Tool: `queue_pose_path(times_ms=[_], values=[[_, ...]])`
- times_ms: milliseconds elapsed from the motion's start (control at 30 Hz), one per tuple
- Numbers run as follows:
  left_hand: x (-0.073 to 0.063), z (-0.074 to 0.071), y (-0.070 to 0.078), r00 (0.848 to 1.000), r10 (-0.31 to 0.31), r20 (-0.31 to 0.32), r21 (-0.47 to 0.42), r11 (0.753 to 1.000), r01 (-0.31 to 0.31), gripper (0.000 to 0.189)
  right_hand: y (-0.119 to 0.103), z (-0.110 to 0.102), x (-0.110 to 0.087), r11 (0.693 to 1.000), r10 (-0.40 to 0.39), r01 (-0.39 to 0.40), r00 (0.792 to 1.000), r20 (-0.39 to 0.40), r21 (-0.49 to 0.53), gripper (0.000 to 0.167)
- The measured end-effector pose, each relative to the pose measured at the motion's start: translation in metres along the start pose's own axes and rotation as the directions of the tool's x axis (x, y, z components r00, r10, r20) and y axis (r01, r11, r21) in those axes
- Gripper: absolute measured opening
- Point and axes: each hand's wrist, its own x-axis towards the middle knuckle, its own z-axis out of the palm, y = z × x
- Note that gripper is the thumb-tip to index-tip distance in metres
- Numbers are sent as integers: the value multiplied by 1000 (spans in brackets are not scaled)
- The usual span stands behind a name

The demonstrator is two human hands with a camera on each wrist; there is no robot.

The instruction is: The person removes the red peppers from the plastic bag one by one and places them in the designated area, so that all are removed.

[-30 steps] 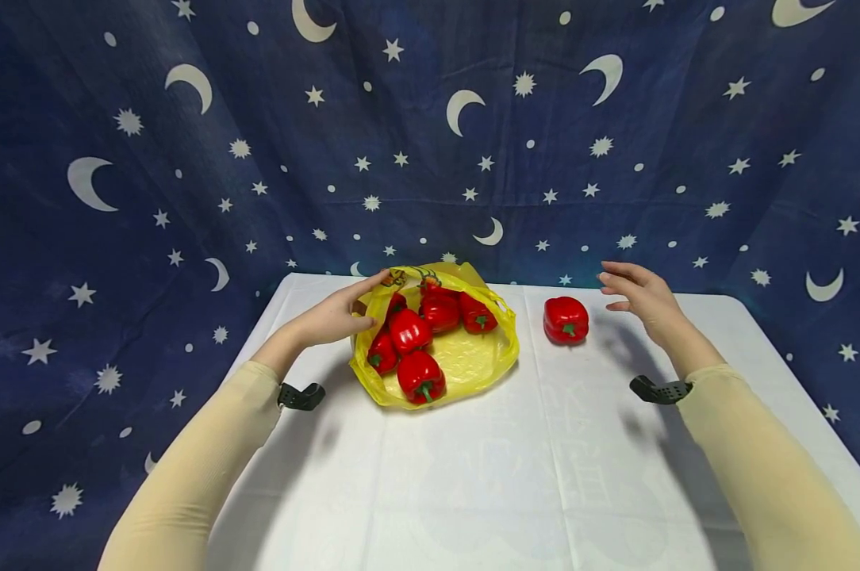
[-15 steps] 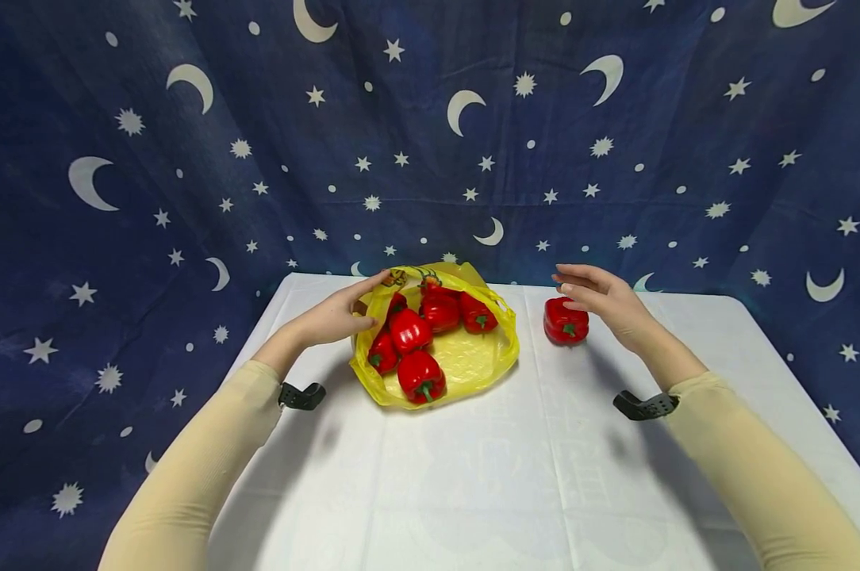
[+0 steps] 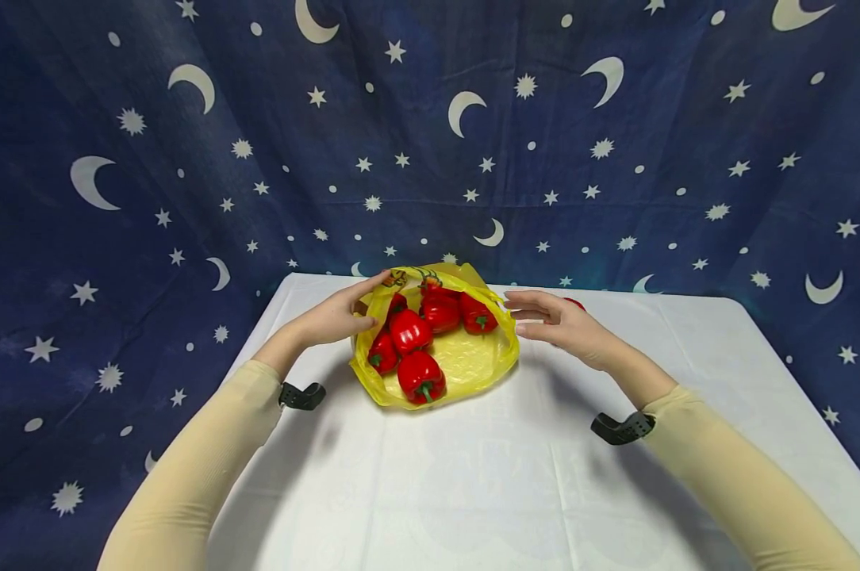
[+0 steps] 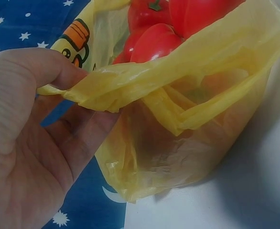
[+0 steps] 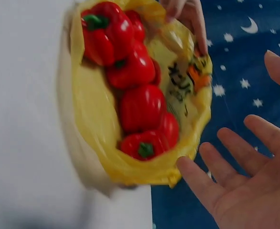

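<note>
A yellow plastic bag (image 3: pixel 473 366) lies on the white-covered table with its mouth facing me. Several red bell peppers (image 3: pixel 420 374) with green stems sit inside it. My left hand (image 3: pixel 332 317) holds the bag's left rim; the left wrist view shows the film (image 4: pixel 102 90) between thumb and fingers. At the opposite rim is my right hand (image 3: pixel 566 331), its fingers extended and holding nothing. In the right wrist view those fingers (image 5: pixel 233 148) are spread just beside the bag's edge. Behind the right hand, a single bell pepper (image 3: pixel 575 302) outside the bag is mostly hidden.
A white cloth (image 3: pixel 473 484) covers the table. Its back edge meets a dark blue curtain (image 3: pixel 416 119) printed with moons and stars, which also runs along both sides. Black straps (image 3: pixel 621 428) with camera mounts are worn at the wrists.
My right hand has moved left, past the loose bell pepper to the bag's right rim, and now covers most of that pepper. The left hand and the bag have stayed put.
</note>
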Motion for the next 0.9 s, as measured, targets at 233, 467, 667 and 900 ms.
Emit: queue_pose_path(times_ms=[233, 467, 667, 900], values=[[0, 0, 0, 1000, -8, 3, -2, 1000, 8, 85, 1, 22, 6, 999, -2, 6, 996, 89, -41, 64], [0, 1, 1, 1000, -9, 1, -8, 1000, 9, 86, 2, 43, 12, 996, 29, -18, 991, 133, -89, 67], [0, 1, 1, 1000, -6, 1, -6, 1000, 6, 86, 4, 58, 16, 996, 63, -53, 986, 154, -70, 67], [0, 1, 1, 1000, 0, -4, -8, 1000, 0, 86, 6, 79, 25, 987, 141, -150, 982, 124, 61, 70]])
